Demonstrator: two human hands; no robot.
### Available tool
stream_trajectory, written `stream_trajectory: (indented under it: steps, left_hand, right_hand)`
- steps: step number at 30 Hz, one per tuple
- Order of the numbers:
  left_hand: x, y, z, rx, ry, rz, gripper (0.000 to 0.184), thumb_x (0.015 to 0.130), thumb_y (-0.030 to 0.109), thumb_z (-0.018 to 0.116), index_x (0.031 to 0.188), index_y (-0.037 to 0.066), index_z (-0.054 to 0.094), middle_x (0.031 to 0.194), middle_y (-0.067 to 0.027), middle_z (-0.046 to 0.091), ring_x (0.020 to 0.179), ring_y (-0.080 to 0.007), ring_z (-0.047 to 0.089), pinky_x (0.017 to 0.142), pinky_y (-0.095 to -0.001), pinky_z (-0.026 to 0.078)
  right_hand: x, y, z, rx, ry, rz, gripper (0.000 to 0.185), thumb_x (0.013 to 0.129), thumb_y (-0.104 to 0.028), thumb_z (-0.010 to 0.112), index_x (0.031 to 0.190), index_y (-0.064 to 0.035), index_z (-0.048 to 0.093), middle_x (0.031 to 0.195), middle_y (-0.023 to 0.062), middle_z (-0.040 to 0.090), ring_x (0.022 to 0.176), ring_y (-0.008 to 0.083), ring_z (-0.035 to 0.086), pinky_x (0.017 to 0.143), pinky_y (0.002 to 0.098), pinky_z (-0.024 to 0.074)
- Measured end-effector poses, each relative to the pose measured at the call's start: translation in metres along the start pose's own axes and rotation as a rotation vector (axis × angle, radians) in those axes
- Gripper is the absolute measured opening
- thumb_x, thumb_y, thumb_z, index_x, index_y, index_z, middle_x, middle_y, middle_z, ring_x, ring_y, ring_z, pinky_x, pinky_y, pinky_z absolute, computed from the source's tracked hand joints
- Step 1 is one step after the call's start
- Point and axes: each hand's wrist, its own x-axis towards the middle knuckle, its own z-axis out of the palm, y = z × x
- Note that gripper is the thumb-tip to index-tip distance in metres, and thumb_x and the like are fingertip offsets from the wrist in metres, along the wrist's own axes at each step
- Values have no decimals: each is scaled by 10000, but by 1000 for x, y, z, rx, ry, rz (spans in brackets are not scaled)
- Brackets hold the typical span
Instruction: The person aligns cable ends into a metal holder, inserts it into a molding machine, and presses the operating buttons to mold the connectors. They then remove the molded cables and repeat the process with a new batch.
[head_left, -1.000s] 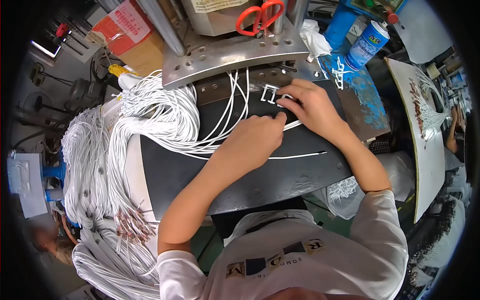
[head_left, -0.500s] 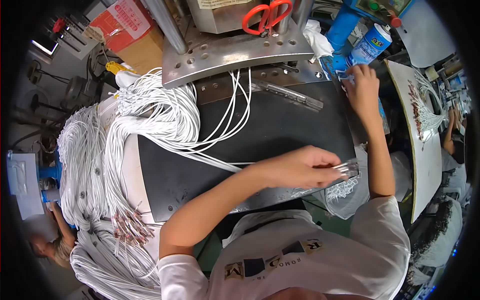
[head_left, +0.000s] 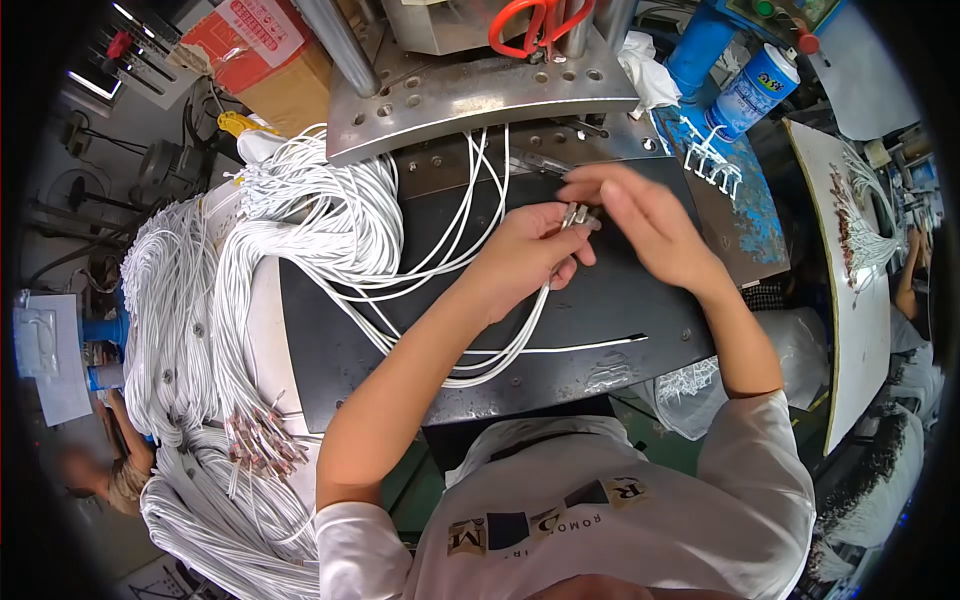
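My left hand (head_left: 535, 250) is closed around several white cables (head_left: 525, 325) near their ends. Small metal connectors (head_left: 577, 215) stick out past its thumb and fingers. My right hand (head_left: 655, 225) is right beside these ends, fingers stretched out and slightly blurred; whether it touches them I cannot tell. One loose white cable (head_left: 590, 347) with a dark tip lies across the black mat (head_left: 440, 405). A narrow metal strip (head_left: 540, 162) shows beyond my hands, partly covered by the right fingers.
A metal press plate (head_left: 480, 115) stands at the back, with red-handled scissors (head_left: 540, 30) above. Bundled white cables (head_left: 320, 220) fill the left. A white plastic sprue (head_left: 712, 165) and a blue spray can (head_left: 752, 90) are at right. A bag (head_left: 690, 395) holds white scraps. Co-workers sit both sides.
My left hand has brought the cable ends from the mat's right edge up to its middle. My right hand has left the spot by the spray can, where the white sprue now lies, and joined the left.
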Motion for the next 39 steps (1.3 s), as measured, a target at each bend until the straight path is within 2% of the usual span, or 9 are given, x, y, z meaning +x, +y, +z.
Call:
stream_trajectory:
  steps: [2,5,9,12,18,21,27,33,39]
  left_hand:
    - [-1,0,-1,67,10,25,174,1078,225,635,1074,52,658,904,-23,660,641,-65,555,554,-231,433]
    - [-1,0,-2,104,17,22,198,1064,245,664,1029,51,650,887,-20,656,643,-66,587,542,-233,451]
    - [-2,1,3,138,54,27,220,1040,248,698,1030,36,642,876,-21,644,641,-76,612,536,-239,483]
    - [-4,2,5,154,82,40,236,1027,249,715,1029,25,639,867,-23,635,635,-83,615,531,-241,498]
    - [-5,5,7,175,113,36,256,1032,270,697,1051,17,668,837,-21,622,615,-83,603,517,-238,484]
    - [-6,9,10,140,114,51,267,1042,279,680,1071,14,680,824,-16,615,603,-76,584,507,-236,455]
    - [-2,6,15,78,106,67,283,1048,290,675,1065,7,687,807,-3,594,587,-67,548,499,-237,419]
    - [-1,7,13,36,100,57,277,1041,275,690,1051,-2,680,808,-9,607,597,-73,561,498,-242,417]
    - [-3,6,16,15,209,111,234,1021,240,720,973,17,667,819,-20,647,619,-90,592,529,-249,472]
  right_hand:
    - [6,4,-7,-523,262,-165,189,1036,-162,624,1130,0,647,1014,173,654,1022,362,640,898,430,495]
    - [4,19,-9,-789,162,-69,193,978,-177,703,1048,-11,633,986,177,642,975,394,619,840,464,475]
    - [-8,16,-11,-873,260,-89,260,940,-225,758,991,-20,606,972,171,674,920,404,639,809,474,473]
    - [-15,-6,-15,-645,175,202,257,956,-216,741,1003,8,622,928,197,696,840,421,643,757,462,490]
    - [-15,7,-20,-208,43,230,310,1054,-248,651,1164,38,698,821,57,668,722,155,582,695,313,482]
    - [-9,12,-10,-27,92,185,342,1097,-256,594,1264,30,678,865,-11,637,813,71,547,750,260,478]
    - [-2,19,4,168,72,153,406,1142,-279,496,1378,28,617,981,8,668,954,94,589,883,261,484]
    - [1,22,7,-42,122,-44,444,1153,-320,469,1344,40,646,1054,39,717,977,115,617,920,285,499]
    - [-2,23,2,156,139,154,395,1091,-262,624,1331,50,659,1087,56,738,1012,100,638,930,281,513]
